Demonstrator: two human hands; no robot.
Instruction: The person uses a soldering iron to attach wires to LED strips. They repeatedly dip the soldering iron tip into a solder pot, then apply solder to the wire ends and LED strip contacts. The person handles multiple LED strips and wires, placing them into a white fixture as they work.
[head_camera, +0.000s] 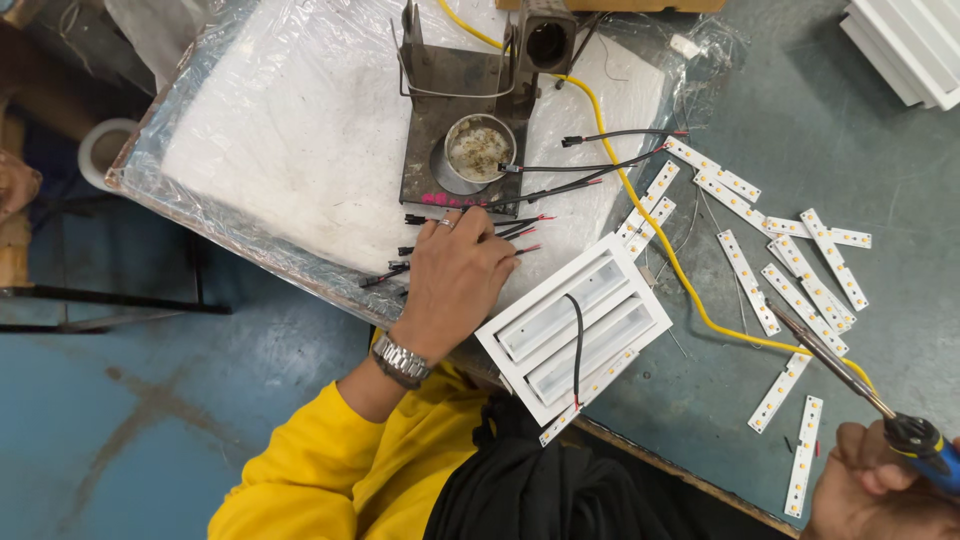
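My left hand (455, 275), with a metal watch on the wrist and a yellow sleeve behind it, reaches palm-down across a white foam pad (300, 130). Its fingertips lie on a bunch of short black wires with red tips (515, 228); whether one is pinched is hidden under the fingers. My right hand (880, 485) at the bottom right grips the blue handle of a soldering iron (925, 440), whose long tip points up-left among loose LED strips (800, 285). Between the hands lies a white rectangular light housing (545, 330) with a black wire across it.
A dark metal iron stand (440, 130) with a round tin of residue (480, 150) sits on the pad. A yellow cable (650, 230) runs from it across the grey table to the iron. More white housings (905, 45) lie top right, a tape roll (100, 150) at left.
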